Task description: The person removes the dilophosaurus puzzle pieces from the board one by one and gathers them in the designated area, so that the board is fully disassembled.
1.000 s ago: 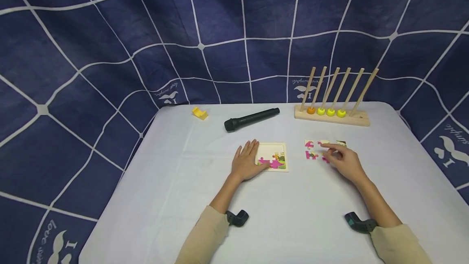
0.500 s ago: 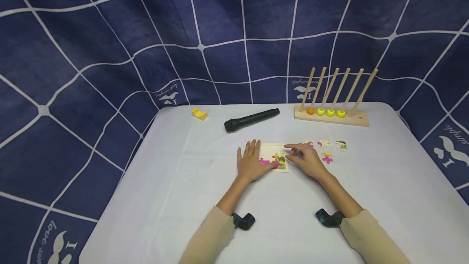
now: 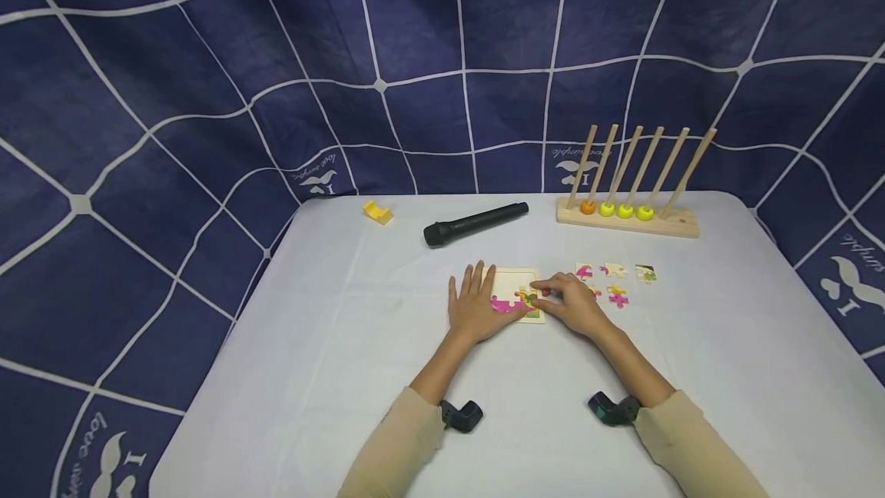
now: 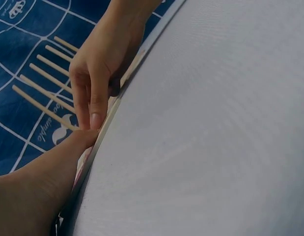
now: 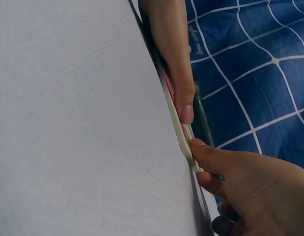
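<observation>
A small square puzzle frame (image 3: 516, 271) lies on the white table, with pink, yellow and green pieces (image 3: 508, 306) along its lower and right parts. Its upper left part shows bare. My left hand (image 3: 477, 315) lies spread over the frame's left side, its thumb reaching across the lower pieces. From the right, my right hand (image 3: 574, 306) brings its bent thumb and index finger to the frame's right edge. Close up in the right wrist view, the thumb of my right hand (image 5: 260, 189) touches that edge. Whether a piece sits between those fingers is hidden.
Several loose puzzle pieces (image 3: 618, 298) lie right of the frame, one partly behind my right hand. Behind stand a wooden peg rack (image 3: 625, 223) with coloured beads and a black microphone (image 3: 477, 225). A yellow block (image 3: 377, 214) lies at the back left.
My right hand has moved left from the loose pieces to the frame's right edge. My left hand has shifted slightly right on the frame.
</observation>
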`<action>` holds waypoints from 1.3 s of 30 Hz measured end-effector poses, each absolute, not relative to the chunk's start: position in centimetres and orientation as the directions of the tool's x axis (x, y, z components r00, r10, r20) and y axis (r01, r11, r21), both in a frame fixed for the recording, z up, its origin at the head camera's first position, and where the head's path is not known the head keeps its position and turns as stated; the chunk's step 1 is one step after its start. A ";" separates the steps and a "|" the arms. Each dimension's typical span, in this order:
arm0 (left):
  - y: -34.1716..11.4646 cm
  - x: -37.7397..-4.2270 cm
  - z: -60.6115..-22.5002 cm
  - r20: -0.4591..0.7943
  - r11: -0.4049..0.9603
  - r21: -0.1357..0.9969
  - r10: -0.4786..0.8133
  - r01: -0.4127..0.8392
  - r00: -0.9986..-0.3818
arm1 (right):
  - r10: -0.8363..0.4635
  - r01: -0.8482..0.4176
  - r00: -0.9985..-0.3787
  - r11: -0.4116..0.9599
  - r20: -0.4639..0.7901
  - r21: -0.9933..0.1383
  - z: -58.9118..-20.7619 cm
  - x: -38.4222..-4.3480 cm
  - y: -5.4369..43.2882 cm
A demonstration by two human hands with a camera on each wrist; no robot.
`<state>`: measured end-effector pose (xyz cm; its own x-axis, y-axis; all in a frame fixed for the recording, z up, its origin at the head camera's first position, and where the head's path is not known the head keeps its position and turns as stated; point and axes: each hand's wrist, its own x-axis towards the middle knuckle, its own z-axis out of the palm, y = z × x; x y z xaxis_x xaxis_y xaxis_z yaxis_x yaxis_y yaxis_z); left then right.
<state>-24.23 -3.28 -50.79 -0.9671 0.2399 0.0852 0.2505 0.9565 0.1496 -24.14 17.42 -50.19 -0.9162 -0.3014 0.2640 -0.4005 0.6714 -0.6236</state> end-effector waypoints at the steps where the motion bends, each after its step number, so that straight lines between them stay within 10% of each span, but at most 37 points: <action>1: -3.3 -24.2 -50.8 0.082 0.956 0.152 0.241 0.251 -0.967 | -0.301 -0.403 -0.915 0.669 0.268 -0.624 -50.2 -24.2 17.4; 39: -3.1 -24.2 -50.7 0.071 0.957 0.161 0.233 0.242 -0.970 | -0.235 -0.496 -0.867 0.504 0.440 -0.708 -50.9 -24.5 17.4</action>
<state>-24.16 -3.13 -50.70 -0.9698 0.2335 0.0706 0.2421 0.9568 0.1611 -24.49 17.38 -50.86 -0.8667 -0.2351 0.4399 -0.4957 0.5036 -0.7075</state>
